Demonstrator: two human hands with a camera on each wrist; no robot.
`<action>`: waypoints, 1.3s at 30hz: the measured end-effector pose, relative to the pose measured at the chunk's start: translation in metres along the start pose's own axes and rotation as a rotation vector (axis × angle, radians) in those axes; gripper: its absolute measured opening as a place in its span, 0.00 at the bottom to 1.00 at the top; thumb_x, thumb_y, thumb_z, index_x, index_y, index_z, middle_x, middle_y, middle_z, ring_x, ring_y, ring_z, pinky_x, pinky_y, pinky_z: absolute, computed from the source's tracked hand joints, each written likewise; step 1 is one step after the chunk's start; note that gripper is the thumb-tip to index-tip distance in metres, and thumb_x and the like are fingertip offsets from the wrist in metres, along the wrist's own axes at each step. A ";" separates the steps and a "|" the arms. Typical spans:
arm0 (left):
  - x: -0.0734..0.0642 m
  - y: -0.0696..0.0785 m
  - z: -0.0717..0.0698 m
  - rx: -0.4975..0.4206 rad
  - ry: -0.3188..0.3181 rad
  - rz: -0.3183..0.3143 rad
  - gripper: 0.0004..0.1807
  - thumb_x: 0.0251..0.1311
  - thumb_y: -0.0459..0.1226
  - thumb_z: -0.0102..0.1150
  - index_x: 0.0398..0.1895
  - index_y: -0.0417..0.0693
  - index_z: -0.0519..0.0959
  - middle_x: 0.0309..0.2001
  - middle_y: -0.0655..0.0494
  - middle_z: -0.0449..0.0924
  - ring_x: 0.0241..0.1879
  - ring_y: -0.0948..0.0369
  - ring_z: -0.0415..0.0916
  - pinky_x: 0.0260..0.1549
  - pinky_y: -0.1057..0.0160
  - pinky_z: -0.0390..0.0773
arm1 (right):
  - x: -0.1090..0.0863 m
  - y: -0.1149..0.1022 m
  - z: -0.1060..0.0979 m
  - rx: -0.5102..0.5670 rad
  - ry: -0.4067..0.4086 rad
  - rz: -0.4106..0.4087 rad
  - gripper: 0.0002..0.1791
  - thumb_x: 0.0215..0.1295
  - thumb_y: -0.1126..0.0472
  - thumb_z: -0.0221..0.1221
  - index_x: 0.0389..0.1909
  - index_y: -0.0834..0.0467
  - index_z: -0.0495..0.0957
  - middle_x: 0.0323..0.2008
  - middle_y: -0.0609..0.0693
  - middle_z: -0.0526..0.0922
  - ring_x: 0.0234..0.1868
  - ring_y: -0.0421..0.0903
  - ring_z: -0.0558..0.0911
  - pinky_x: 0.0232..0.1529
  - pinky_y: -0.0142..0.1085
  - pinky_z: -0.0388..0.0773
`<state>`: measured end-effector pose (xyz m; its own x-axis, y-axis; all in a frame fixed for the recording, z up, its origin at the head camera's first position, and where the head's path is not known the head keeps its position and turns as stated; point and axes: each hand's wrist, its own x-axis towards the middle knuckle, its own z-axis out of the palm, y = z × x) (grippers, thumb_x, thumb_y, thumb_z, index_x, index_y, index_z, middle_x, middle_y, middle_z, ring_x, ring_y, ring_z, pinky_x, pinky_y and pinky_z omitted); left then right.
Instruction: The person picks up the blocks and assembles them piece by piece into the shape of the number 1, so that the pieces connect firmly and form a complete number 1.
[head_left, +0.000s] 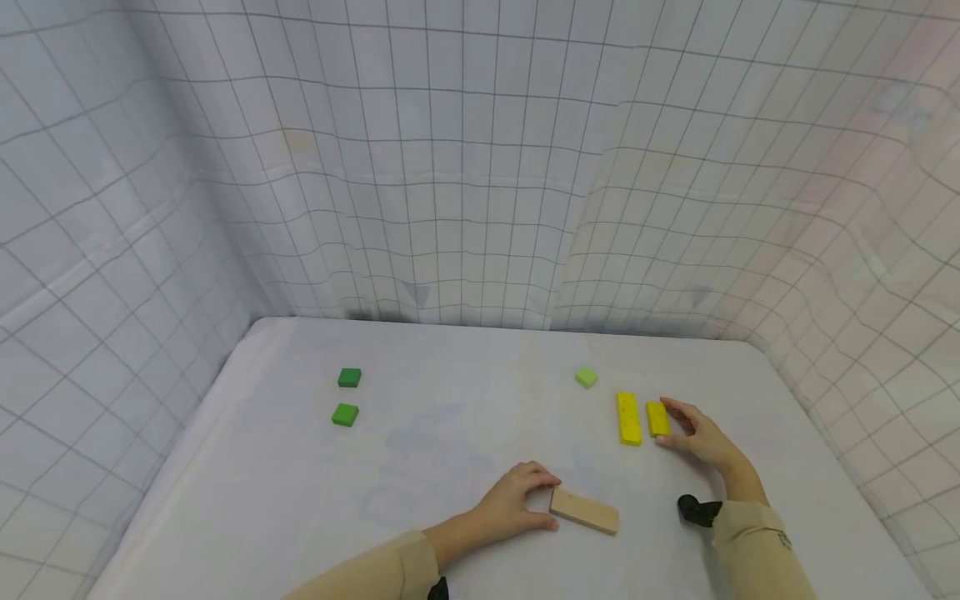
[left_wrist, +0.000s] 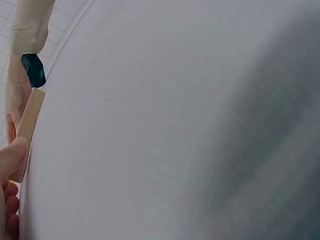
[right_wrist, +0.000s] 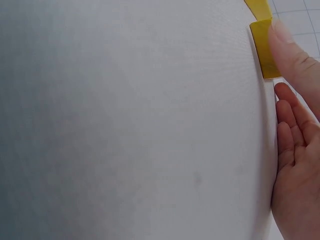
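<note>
Near the front of the table a plain wooden block [head_left: 584, 511] lies flat. My left hand [head_left: 510, 504] is at its left end, fingertips by the far corner and thumb just below the near one. In the left wrist view the thumb [left_wrist: 14, 156] overlaps that wooden block. Farther right, my right hand [head_left: 701, 437] holds a short yellow block [head_left: 657, 419] between thumb and index finger, at its near and far ends. The right wrist view shows the thumb on the yellow block's edge. A longer yellow block [head_left: 628, 418] lies just left of the short one.
A light green block [head_left: 587, 377] lies beyond the yellow ones. At the far left are a dark green block [head_left: 349, 377] and a brighter green block [head_left: 345, 415]. White grid-patterned curtains [head_left: 465, 183] surround the white table [head_left: 450, 358] at the back and sides.
</note>
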<state>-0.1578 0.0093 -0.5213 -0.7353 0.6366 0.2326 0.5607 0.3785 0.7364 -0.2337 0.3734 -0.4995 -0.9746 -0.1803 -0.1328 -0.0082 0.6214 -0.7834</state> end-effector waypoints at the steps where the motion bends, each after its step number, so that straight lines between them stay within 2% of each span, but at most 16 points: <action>1: 0.000 0.001 0.000 0.012 0.000 -0.004 0.28 0.44 0.47 0.68 0.51 0.46 0.76 0.46 0.61 0.74 0.45 0.67 0.67 0.45 0.70 0.71 | 0.000 0.000 0.000 0.001 -0.001 -0.002 0.47 0.51 0.53 0.66 0.66 0.65 0.54 0.64 0.69 0.54 0.65 0.65 0.53 0.63 0.58 0.47; 9: 0.002 0.003 0.002 0.099 0.026 0.005 0.24 0.46 0.46 0.67 0.48 0.47 0.78 0.44 0.61 0.74 0.44 0.67 0.69 0.44 0.71 0.71 | -0.001 -0.001 0.000 0.000 -0.010 -0.007 0.46 0.52 0.53 0.66 0.66 0.66 0.53 0.64 0.70 0.54 0.64 0.66 0.53 0.63 0.58 0.47; 22: 0.003 0.002 0.004 0.106 0.040 -0.021 0.20 0.47 0.47 0.67 0.44 0.50 0.80 0.43 0.63 0.75 0.43 0.67 0.69 0.44 0.71 0.71 | -0.001 -0.002 0.000 -0.002 -0.010 0.025 0.45 0.52 0.53 0.65 0.66 0.65 0.54 0.64 0.70 0.53 0.65 0.66 0.51 0.63 0.58 0.46; 27: 0.003 0.000 0.004 0.041 0.052 -0.028 0.19 0.45 0.47 0.68 0.42 0.51 0.80 0.41 0.64 0.75 0.41 0.69 0.68 0.42 0.71 0.71 | -0.001 -0.002 0.000 -0.014 -0.011 0.022 0.45 0.53 0.53 0.65 0.67 0.64 0.54 0.64 0.69 0.53 0.65 0.66 0.51 0.63 0.58 0.46; 32: 0.003 0.000 0.001 -0.115 0.070 -0.025 0.19 0.44 0.43 0.69 0.41 0.48 0.81 0.40 0.61 0.76 0.42 0.68 0.69 0.43 0.70 0.71 | -0.001 -0.003 0.000 -0.014 -0.010 0.009 0.44 0.53 0.53 0.65 0.67 0.64 0.54 0.65 0.69 0.53 0.65 0.66 0.51 0.63 0.59 0.47; 35: 0.002 0.000 -0.001 -0.192 0.093 -0.023 0.18 0.44 0.41 0.70 0.41 0.46 0.81 0.40 0.59 0.77 0.41 0.67 0.70 0.43 0.69 0.72 | -0.001 -0.003 0.000 -0.014 -0.009 0.009 0.44 0.53 0.53 0.65 0.66 0.64 0.54 0.64 0.69 0.53 0.65 0.66 0.51 0.63 0.59 0.47; 39: -0.001 -0.002 -0.005 -0.235 0.137 -0.027 0.18 0.44 0.41 0.70 0.41 0.46 0.81 0.40 0.58 0.77 0.40 0.67 0.70 0.41 0.69 0.72 | -0.001 -0.003 0.000 -0.007 -0.012 0.015 0.44 0.53 0.53 0.65 0.66 0.64 0.54 0.64 0.69 0.53 0.65 0.66 0.51 0.63 0.58 0.47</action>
<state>-0.1604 0.0045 -0.5200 -0.8024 0.5256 0.2827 0.4481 0.2178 0.8671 -0.2326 0.3719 -0.4966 -0.9718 -0.1802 -0.1523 0.0050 0.6295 -0.7770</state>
